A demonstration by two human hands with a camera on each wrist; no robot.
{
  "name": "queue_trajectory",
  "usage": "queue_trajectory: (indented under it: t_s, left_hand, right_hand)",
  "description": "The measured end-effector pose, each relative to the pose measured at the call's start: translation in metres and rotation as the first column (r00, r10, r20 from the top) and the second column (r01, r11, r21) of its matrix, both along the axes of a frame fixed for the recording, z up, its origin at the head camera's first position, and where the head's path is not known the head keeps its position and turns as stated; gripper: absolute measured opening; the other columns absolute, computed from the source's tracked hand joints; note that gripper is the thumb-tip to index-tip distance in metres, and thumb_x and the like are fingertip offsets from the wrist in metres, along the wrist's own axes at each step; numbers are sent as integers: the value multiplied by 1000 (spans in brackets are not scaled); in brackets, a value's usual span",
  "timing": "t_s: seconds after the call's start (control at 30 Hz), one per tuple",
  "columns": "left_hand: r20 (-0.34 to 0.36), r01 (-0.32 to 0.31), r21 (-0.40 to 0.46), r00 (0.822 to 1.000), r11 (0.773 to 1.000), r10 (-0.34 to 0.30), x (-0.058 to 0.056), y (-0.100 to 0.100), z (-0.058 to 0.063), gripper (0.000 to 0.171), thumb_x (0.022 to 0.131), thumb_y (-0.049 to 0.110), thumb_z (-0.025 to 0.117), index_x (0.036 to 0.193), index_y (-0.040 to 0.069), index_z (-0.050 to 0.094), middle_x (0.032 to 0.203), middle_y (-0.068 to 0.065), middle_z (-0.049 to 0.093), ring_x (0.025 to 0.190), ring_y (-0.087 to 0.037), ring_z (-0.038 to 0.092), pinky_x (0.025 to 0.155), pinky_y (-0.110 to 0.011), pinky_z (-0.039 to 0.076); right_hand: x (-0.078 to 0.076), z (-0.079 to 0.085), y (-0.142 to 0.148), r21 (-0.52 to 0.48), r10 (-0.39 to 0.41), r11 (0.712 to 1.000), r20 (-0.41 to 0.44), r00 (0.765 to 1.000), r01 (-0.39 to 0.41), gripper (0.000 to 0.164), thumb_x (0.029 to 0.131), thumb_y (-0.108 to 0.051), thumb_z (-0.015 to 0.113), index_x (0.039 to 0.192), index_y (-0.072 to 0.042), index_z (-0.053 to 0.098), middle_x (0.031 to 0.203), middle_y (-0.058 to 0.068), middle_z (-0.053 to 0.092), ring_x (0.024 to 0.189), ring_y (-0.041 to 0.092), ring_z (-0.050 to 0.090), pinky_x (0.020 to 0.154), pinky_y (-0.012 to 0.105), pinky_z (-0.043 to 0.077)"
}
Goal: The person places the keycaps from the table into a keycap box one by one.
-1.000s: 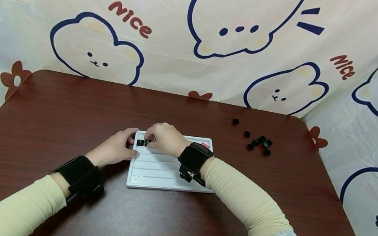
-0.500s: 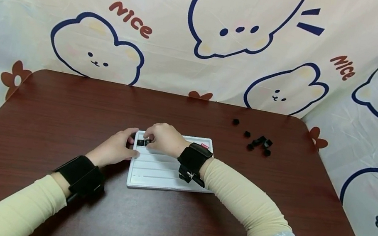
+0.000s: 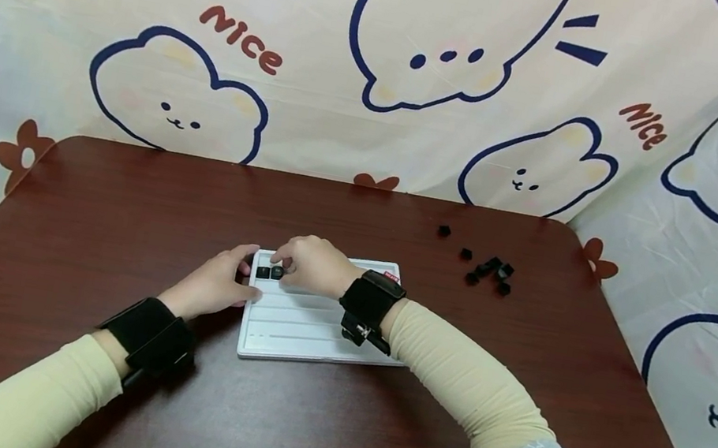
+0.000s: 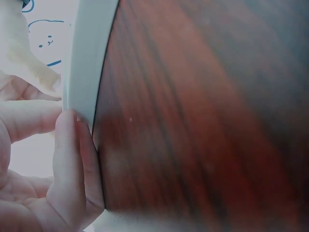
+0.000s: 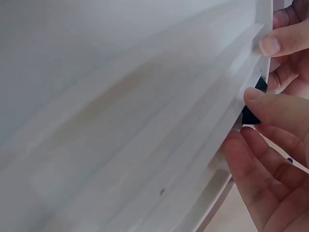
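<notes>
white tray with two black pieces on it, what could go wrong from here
The right hand has its fingertips at the right piece, close beside the left piece, so it might nudge that one askew.
The left hand holds only the left edge of the tray, so a hard push could swivel it.
The wrist strap sits over the tray's right side and might snag it.

Bare right hand (image 3: 317, 265) is partly hiding white rectangular tray (image 3: 299, 338), far edge; loose black angular blocks (image 3: 493, 264) are showing too small for detail.
</notes>
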State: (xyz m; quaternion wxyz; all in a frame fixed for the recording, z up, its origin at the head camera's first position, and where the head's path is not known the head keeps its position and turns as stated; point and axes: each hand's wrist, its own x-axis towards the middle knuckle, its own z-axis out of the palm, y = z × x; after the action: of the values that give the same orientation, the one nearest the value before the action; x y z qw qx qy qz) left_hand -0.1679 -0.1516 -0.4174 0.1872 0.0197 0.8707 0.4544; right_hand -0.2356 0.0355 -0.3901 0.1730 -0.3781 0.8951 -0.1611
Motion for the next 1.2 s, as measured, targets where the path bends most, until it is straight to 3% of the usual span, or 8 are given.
queue_trajectory:
  t_s: [0.1,0.2,0.37,0.53,0.87,1.03,1.2]
  left_hand:
    - [5,-5,4,1000,1000,5,0,2,-1,76,95,4,70,157,-4,28,125,-25,48,93,-26,62,75,-31,59]
    - [4,-9,1,1000,1000,9,0,3,-2,76,95,4,70,158,-5,27,125,-25,47,97,-29,60,76,-32,59]
    - [-4,-12,-16,1000,1000,12,2,2,-2,77,95,5,70,158,-4,27,126,-26,48,98,-30,60,75,-32,60]
    - [-2,-10,-17,1000,1000,10,4,4,-1,77,95,5,70,158,-4,26,127,-26,47,97,-30,60,74,-32,59]
    - [3,18,-9,1000,1000,-18,5,0,0,78,96,5,70,159,-5,24,128,-28,47,93,-28,62,75,-33,59]
    - [3,24,-6,1000,1000,-24,6,0,1,79,96,5,70,158,-6,23,128,-28,46,90,-27,63,74,-33,58]
    - [-2,31,1,1000,1000,-31,5,2,1,79,96,4,69,159,-6,22,131,-30,46,91,-27,64,75,-32,58]
  right_hand:
    - [1,3,7,-5,12,1000,-5,1000,-12,31,93,-10,77,124,-7,74,114,7,69,99,17,65,86,26,53]
    - [0,4,18,-22,49,998,-64,997,-51,27,96,-13,73,124,-8,74,117,7,70,100,15,66,86,25,53]
    - [-3,5,39,-42,130,989,-201,971,-142,24,101,-17,68,123,-9,75,121,5,72,106,14,68,90,26,53]
    - [-3,10,66,-55,140,986,-252,958,-159,26,101,-18,68,125,-9,74,122,4,72,116,16,65,99,29,51]
    - [-11,16,131,-111,57,989,-310,949,-95,26,98,-11,71,123,-8,75,119,5,71,111,19,66,92,33,54]
    - [-18,16,168,-97,-51,995,-259,965,27,28,97,-10,72,125,-6,74,122,7,70,113,21,65,93,37,54]
    - [-24,21,203,-76,-155,987,-224,962,141,29,95,-9,74,124,-5,74,123,11,70,118,27,63,97,43,53]
